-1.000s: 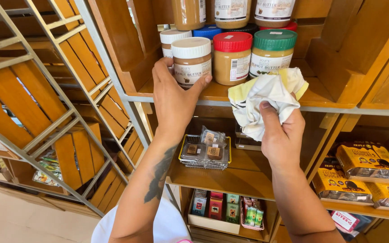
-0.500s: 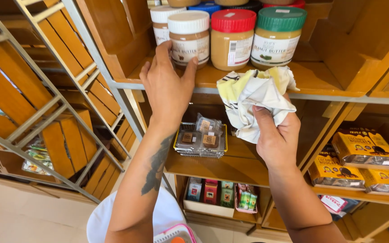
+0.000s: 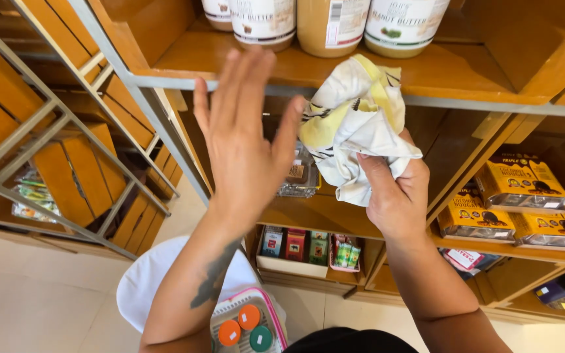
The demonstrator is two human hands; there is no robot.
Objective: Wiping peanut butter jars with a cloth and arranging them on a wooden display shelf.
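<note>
Bunching a white-and-yellow cloth, the right hand grip stays shut beside the spread, empty left hand.

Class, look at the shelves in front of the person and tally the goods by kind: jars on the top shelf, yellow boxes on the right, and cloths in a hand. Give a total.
Jars on the top shelf: 4
Yellow boxes on the right shelf: 3 showing
Cloths, bunched in the right hand: 1
Total: 8
</note>
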